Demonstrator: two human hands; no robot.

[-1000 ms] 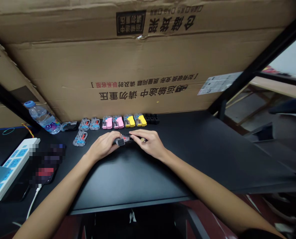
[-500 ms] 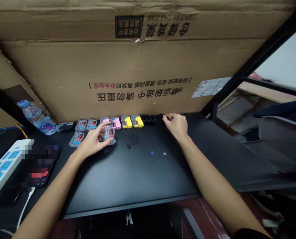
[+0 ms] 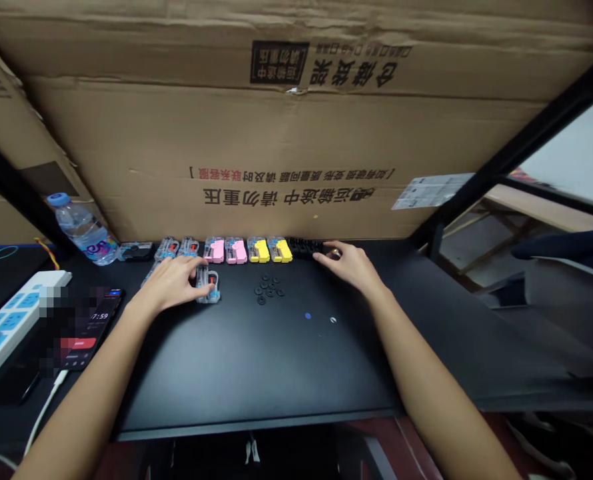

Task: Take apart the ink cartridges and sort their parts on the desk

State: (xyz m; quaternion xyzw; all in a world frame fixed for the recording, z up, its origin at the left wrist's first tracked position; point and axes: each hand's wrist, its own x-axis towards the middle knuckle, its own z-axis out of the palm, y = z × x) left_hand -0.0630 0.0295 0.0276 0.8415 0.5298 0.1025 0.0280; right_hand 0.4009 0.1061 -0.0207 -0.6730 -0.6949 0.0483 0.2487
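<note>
A clear, boxy plastic case with blue and red parts inside (image 3: 209, 291) lies on the table between the left hand's (image 3: 174, 283) thumb and fingers, which stand moderately apart and hold it. The right hand (image 3: 355, 267) is pinched narrow around a small gold-coloured piece (image 3: 335, 253), too small to identify, its thumb tip just beside a row of black ridged pieces (image 3: 301, 247). Between the two grips lie loose, round black rings (image 3: 269, 289). Beyond both, a brown cardboard wall (image 3: 276, 140) limits reach; toward the person, the smooth black tabletop (image 3: 256, 367) stretches to its straight near edge.
</note>
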